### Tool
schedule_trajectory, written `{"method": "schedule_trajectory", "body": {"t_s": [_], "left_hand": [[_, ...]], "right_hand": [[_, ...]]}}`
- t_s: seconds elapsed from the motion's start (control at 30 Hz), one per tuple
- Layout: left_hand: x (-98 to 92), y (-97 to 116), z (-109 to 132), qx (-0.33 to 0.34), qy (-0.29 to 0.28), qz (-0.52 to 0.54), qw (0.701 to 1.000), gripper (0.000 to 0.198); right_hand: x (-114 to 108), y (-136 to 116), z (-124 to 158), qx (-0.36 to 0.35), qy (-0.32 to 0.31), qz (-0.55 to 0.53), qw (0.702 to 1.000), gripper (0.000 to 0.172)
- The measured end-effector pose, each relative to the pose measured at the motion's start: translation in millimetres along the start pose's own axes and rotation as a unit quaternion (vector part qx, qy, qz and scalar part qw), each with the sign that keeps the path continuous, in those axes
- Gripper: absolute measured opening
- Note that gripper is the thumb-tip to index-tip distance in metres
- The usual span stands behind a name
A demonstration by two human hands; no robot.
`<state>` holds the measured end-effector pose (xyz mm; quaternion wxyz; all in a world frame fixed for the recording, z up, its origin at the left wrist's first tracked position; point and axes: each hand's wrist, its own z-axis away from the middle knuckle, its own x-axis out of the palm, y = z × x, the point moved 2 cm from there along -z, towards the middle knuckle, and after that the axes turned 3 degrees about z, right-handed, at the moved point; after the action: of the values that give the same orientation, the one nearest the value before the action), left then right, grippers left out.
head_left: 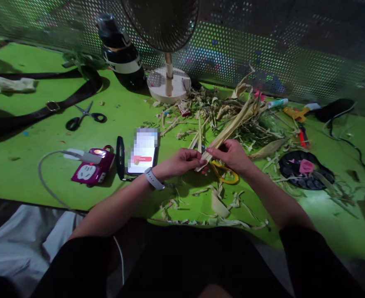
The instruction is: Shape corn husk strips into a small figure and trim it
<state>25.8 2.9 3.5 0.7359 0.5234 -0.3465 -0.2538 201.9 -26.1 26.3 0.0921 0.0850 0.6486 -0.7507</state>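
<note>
Both hands meet over the green table around a long, pale, dry corn husk (232,126). My left hand (187,160) pinches its near end, with a narrower strip (200,136) rising beside the fingers. My right hand (232,155) grips the husk a little farther along, thumb on top. Yellow-handled scissors (227,176) are partly hidden beneath the right hand; whether a finger is through the loop, I cannot tell. Husk scraps (219,203) lie in front of the hands, and a tangled pile of dry husks (210,103) spreads behind them.
Left stand a phone (143,153), a purple device (93,165) with a cable and black scissors (85,116). A dark bottle (123,58) and a fan (168,82) stand behind. Right are a black palette (306,169), a yellow glue gun (297,114) and a strap (73,95) lies far left.
</note>
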Motion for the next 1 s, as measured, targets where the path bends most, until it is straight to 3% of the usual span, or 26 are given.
{"method": "schedule_trajectory", "body": {"t_s": [0.07,0.13,0.23,0.37,0.43,0.5,0.6,0.73,0.87,1.0], "left_hand": [[-8.5,7,1,0.02,0.053,0.035,0.998,0.025],[-20.0,13,2,0.062,0.159,0.078,0.982,0.026],[-32.0,17,1,0.097,0.255,0.064,0.96,0.028],[-36.6,14,-3,0.098,0.276,0.015,0.956,0.028],[-36.9,11,-5,0.096,0.271,0.012,0.958,0.029],[-37.0,7,-7,0.095,0.267,0.009,0.959,0.028],[-37.2,3,-9,0.088,0.266,0.003,0.96,0.026],[-37.1,1,-9,0.081,0.274,0.006,0.958,0.026],[-36.0,-2,-11,0.087,0.296,0.024,0.951,0.03],[-29.7,-10,-13,0.074,0.294,0.067,0.951,0.036]], "right_hand": [[-7,1,-4,-0.026,0.056,-0.011,0.998,0.032],[-13,4,-9,-0.049,0.104,0.015,0.993,0.029],[-10,11,-17,-0.058,0.091,0.16,0.981,0.024],[9,16,-28,-0.039,0.037,0.404,0.913,0.024],[18,15,-31,-0.03,0.025,0.462,0.886,0.024],[23,16,-34,-0.019,0.019,0.48,0.877,0.019],[24,24,-37,-0.007,0.02,0.441,0.897,0.011],[13,32,-38,-0.018,0.065,0.324,0.944,0.015],[5,19,-27,-0.049,0.114,0.167,0.978,0.021],[18,1,-9,-0.042,0.076,0.008,0.996,0.026]]}}
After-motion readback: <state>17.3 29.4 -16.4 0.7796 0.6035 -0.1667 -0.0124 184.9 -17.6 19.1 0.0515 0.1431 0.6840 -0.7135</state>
